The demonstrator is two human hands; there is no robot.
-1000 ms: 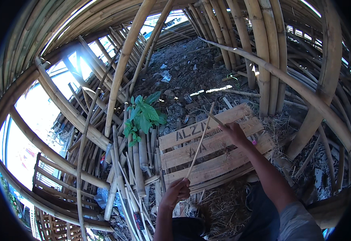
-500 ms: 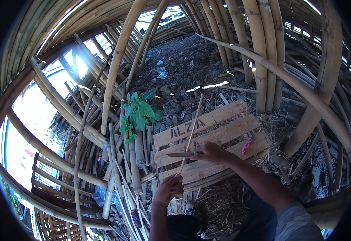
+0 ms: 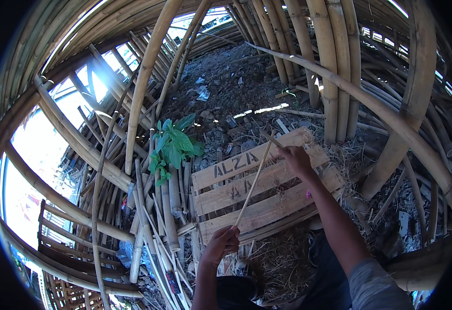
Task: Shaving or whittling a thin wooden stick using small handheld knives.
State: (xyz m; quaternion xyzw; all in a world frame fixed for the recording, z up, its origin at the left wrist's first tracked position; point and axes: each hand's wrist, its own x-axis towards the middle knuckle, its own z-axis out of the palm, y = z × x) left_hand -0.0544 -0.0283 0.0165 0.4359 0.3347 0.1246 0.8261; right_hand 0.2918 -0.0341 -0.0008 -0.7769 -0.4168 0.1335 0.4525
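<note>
My left hand (image 3: 220, 245) is closed round the lower end of a thin bamboo strip (image 3: 252, 192), which slants up and away to the right. My right hand (image 3: 295, 159) grips a knife whose blade (image 3: 271, 138) points up and left, against or close beside the strip's far end. Whether the edge touches it I cannot tell. Below both hands lies a slatted wooden crate (image 3: 210, 182) with dark lettering on a slat. Something pink (image 3: 308, 194) on the crate is mostly hidden by my right forearm.
Upright bamboo poles (image 3: 334, 77) stand at the back right, with a long pole (image 3: 360, 95) slanting across. A leafy green plant (image 3: 173, 147) grows left of the crate, near loose bamboo lengths (image 3: 170, 217). Dry shavings (image 3: 288, 268) litter the ground before me.
My right hand has moved the knife up and away along the strip, from its middle to its far end. The strip now leans further right; my left hand stays nearly in place.
</note>
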